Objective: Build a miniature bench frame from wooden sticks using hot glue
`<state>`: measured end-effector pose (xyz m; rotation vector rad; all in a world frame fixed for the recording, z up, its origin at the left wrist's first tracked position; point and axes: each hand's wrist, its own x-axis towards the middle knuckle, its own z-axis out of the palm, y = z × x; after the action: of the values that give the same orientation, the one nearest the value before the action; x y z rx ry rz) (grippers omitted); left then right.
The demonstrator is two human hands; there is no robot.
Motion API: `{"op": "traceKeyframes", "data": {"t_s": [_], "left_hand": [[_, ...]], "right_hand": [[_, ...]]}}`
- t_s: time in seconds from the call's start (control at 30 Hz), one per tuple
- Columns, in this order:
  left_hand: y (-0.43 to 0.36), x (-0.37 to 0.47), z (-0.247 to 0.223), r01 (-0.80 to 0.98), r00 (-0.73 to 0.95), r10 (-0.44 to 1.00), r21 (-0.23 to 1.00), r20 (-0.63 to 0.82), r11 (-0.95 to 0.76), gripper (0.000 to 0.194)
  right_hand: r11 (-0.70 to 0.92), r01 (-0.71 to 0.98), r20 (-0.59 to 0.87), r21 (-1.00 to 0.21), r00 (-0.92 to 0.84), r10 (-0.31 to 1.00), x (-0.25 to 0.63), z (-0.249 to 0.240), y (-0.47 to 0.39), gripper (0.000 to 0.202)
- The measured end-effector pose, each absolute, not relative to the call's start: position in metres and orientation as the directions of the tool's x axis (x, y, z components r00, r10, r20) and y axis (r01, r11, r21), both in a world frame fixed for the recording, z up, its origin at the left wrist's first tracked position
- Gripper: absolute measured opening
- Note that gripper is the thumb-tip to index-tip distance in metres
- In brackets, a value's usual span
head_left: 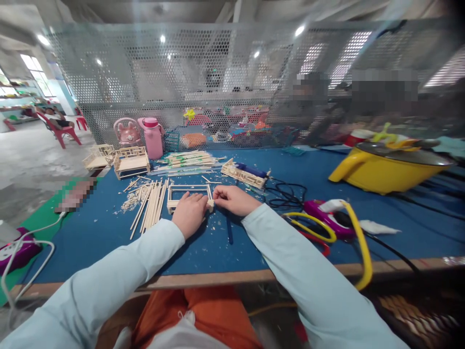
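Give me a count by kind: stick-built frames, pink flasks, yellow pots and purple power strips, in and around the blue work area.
Stick-built frames: 4
Pink flask: 1
Yellow pot: 1
Purple power strips: 2
Total: 8

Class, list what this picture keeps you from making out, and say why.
In the head view:
- Part of the frame's front: covered by the left hand.
- Anything pinched in the right hand: too small, behind fingers.
- Phone screen: pixelated.
- Inside the yellow pot: hidden by its wall.
- Items behind the mesh: blurred.
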<state>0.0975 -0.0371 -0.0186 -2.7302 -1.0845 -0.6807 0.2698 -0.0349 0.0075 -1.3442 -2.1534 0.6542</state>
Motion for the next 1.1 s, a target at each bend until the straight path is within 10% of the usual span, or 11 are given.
{"op": "traceKeyframes", "data": {"t_s": [0.27,0.47,1.1], "left_hand": [[-0.033,0.094,-0.017,0.64,0.614,0.613,0.141,0.498,-0.756,0.022],[-0.024,0.065,0.006,0.644,0.25,0.523,0.264,0.815,-0.718,0.03],[-0.038,0.08,-0.012,0.615,0.639,0.46,-0.05,0.617,-0.787,0.019]], "right_hand": [[0.424,0.71,0.224,-0.562,-0.363,0.905,0.272,0.009,-0.034,0.008],[0.431,0.741,0.374,-0.515,-0.258,0.891,0.269,0.021,-0.041,0.007],[0.431,0.76,0.429,-0.486,-0.222,0.876,0.272,0.013,-0.034,0.008]]}}
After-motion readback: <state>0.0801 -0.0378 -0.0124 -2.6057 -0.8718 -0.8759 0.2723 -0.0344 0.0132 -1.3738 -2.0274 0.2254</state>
